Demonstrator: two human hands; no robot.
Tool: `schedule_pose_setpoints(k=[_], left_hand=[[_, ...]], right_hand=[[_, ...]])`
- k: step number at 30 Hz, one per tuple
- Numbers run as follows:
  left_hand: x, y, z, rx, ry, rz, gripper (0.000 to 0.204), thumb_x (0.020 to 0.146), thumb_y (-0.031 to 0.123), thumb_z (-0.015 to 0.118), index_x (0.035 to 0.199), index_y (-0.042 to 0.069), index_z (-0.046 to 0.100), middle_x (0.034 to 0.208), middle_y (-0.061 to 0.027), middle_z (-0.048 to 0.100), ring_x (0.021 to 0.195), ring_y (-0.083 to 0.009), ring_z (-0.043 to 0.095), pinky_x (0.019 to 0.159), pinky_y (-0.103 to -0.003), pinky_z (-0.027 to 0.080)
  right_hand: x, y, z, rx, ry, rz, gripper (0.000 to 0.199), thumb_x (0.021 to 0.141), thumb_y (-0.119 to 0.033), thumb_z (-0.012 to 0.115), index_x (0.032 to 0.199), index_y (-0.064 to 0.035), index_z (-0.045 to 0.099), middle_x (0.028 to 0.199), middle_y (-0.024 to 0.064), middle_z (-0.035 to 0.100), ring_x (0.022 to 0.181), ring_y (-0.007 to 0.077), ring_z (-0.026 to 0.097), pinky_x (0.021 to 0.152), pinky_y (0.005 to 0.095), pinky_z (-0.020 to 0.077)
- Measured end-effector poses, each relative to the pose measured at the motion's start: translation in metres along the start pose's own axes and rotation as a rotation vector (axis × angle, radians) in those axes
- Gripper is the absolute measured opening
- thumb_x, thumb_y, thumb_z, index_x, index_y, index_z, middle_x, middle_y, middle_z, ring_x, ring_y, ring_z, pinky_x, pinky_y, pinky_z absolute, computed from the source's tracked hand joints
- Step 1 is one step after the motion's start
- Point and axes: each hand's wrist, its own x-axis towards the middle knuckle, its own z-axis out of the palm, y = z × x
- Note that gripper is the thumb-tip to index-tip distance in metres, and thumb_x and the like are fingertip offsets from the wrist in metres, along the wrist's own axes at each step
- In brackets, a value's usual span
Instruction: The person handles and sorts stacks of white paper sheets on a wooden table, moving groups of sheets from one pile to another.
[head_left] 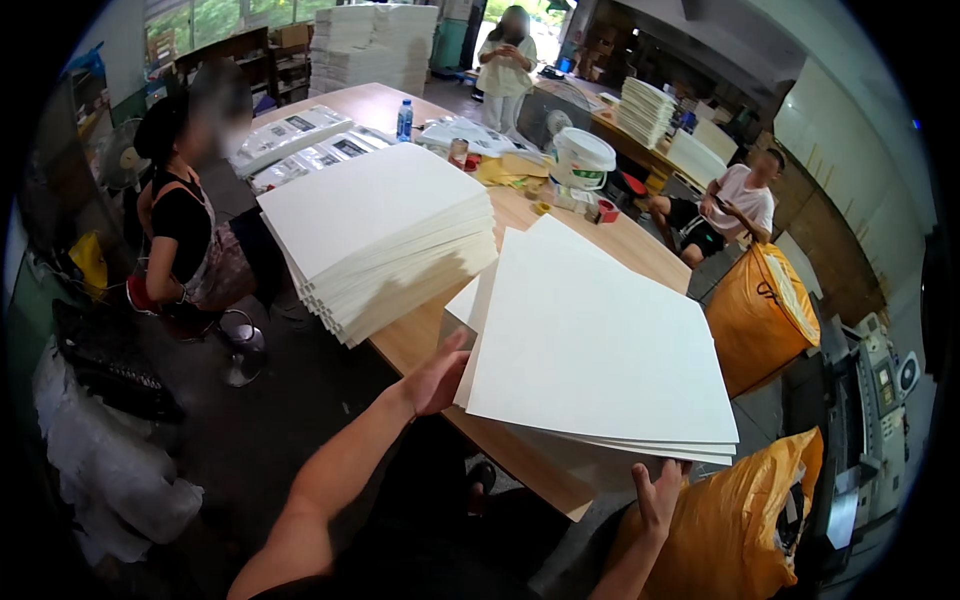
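A fanned pile of large white sheets lies at the near end of the wooden table, its near right corner jutting past the table edge. My left hand is open, its fingers stretched along the pile's left edge. At the near right corner, my right hand has thumb and fingers spread; its fingertips meet the underside of the sheets and are partly hidden. Left of this pile sits a thicker stack of white sheets, its layers slanting out toward the near side.
A white bucket, a blue-capped bottle and a can stand farther back on the wooden table. Orange sacks are on the right. One person sits at left, another at right; a third stands behind.
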Motion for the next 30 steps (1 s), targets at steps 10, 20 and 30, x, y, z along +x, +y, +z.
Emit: schedule_pose_setpoints(k=[10, 20, 30], left_hand=[[-0.034, 0.036, 0.057, 0.909, -0.057, 0.4, 0.058, 0.098, 0.026, 0.062, 0.143, -0.004, 0.043, 0.122, -0.0206, 0.064, 0.114, -0.0248, 0.061, 0.101, -0.037, 0.046], [-0.103, 0.12, -0.098, 0.586, 0.304, 0.796, 0.048, 0.097, 0.02, 0.064, 0.138, 0.0, 0.05, 0.125, -0.0078, 0.063, 0.112, -0.0155, 0.059, 0.097, -0.033, 0.048], [-0.06, 0.226, -0.24, 0.185, 0.47, 0.718, 0.045, 0.1, 0.015, 0.061, 0.14, -0.002, 0.05, 0.136, -0.0115, 0.06, 0.124, -0.0276, 0.059, 0.103, -0.042, 0.048]], right_hand=[[0.019, -0.014, 0.025, 0.943, 0.123, 0.003, 0.079, 0.098, -0.06, 0.056, 0.148, -0.0009, 0.041, 0.144, 0.0134, 0.051, 0.129, 0.0299, 0.053, 0.112, 0.0429, 0.0392], [0.14, -0.279, 0.162, 1.73, -0.233, 0.109, 0.063, 0.095, 0.001, 0.058, 0.151, -0.0143, 0.034, 0.145, 0.0099, 0.049, 0.131, 0.0271, 0.052, 0.104, 0.0478, 0.0504], [0.283, -0.423, 0.407, 1.869, -0.094, 0.473, 0.029, 0.087, -0.002, 0.075, 0.108, -0.0051, 0.056, 0.095, 0.0061, 0.064, 0.082, 0.0165, 0.064, 0.062, 0.0303, 0.0521]])
